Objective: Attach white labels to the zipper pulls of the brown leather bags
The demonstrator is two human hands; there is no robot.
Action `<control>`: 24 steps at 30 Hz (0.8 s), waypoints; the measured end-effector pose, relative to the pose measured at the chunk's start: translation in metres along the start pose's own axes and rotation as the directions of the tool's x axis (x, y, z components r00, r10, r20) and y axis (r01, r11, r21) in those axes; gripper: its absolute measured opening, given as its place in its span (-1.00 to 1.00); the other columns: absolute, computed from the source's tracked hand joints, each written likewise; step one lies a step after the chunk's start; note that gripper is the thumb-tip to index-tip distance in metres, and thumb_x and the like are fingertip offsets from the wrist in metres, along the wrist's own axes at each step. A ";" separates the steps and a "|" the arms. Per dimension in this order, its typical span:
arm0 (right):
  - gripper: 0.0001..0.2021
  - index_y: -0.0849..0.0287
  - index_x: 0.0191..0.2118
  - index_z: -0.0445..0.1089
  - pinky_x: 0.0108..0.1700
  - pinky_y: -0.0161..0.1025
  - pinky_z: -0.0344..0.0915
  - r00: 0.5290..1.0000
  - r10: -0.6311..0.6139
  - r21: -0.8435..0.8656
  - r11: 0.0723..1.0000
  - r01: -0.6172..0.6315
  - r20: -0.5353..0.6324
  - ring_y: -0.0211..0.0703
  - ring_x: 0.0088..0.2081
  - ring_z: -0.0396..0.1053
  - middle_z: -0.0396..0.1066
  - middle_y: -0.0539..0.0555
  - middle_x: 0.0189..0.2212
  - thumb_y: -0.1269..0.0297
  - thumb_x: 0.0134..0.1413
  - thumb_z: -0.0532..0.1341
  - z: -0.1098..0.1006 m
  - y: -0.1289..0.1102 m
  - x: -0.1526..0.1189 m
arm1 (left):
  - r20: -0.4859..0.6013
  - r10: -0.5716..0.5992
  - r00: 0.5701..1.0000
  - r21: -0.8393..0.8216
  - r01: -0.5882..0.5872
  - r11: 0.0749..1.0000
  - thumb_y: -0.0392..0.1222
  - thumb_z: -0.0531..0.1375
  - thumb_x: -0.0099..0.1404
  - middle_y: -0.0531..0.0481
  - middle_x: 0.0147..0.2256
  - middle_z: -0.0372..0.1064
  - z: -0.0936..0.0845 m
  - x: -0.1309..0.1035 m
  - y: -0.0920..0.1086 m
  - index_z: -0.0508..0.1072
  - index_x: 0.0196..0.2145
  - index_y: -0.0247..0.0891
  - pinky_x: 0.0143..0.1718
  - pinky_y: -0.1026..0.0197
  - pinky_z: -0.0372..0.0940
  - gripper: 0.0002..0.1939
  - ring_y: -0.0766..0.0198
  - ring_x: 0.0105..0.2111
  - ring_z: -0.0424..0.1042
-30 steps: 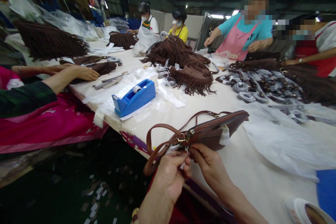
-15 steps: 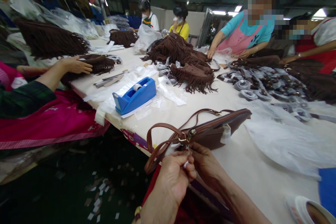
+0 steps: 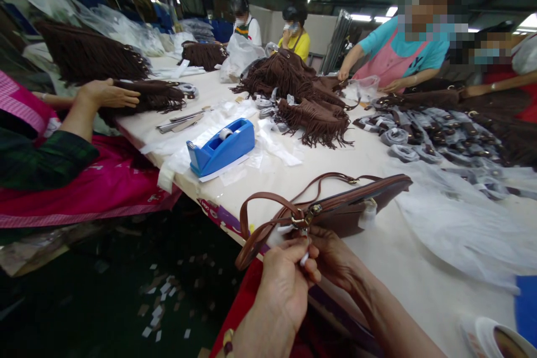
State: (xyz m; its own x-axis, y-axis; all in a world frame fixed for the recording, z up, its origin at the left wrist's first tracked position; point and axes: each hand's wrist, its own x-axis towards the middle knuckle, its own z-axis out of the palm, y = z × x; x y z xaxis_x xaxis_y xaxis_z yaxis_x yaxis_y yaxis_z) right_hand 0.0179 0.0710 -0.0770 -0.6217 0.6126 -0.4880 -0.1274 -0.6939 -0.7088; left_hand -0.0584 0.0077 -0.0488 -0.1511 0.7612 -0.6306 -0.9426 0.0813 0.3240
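A brown leather handbag (image 3: 346, 218) lies at the near table edge, its thin strap (image 3: 266, 197) looped to the left. My left hand (image 3: 285, 277) is closed in a pinch just below the metal clasp (image 3: 301, 221) at the bag's near end. From its fingers pokes a small white strip (image 3: 304, 259). My right hand (image 3: 333, 254) closes on the bag's end beside the clasp, its fingertips partly hidden. A white wrapping (image 3: 369, 212) covers a fitting on the bag's side.
A blue tape dispenser (image 3: 222, 151) stands on the table (image 3: 268, 179). Behind it lie brown fringed bags (image 3: 314, 120) and wrapped straps (image 3: 436, 131). At left a co-worker's hand (image 3: 103, 95) touches another fringed bag. A white roll (image 3: 482, 335) sits at lower right. Scraps litter the floor.
The whole view has shifted slightly, with things sitting a little further right. Both my hands stay closed at the clasp. The left co-worker's hand has moved a little left along the fringed bag.
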 end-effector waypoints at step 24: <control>-0.85 0.27 -0.61 0.34 -0.72 -0.46 -0.11 0.995 -0.024 -0.233 0.973 0.001 -0.093 -0.46 -0.76 0.04 0.14 -0.15 -0.80 0.32 -0.37 0.30 -0.001 -0.002 0.003 | -0.047 0.051 0.998 -0.237 -0.060 0.970 -0.49 0.20 -0.01 0.01 -0.61 0.31 -0.001 0.003 -0.020 0.42 -0.45 -0.31 -0.63 0.41 0.05 -0.85 0.48 -0.69 0.15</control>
State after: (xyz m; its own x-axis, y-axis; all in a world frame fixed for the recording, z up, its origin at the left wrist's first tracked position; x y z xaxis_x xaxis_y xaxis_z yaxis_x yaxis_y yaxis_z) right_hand 0.0176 0.0750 -0.0774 -0.5439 0.6613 -0.5165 0.0552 -0.5860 -0.8084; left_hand -0.0401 0.0075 -0.0581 -0.2126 0.7332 -0.6459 -0.9754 -0.1194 0.1854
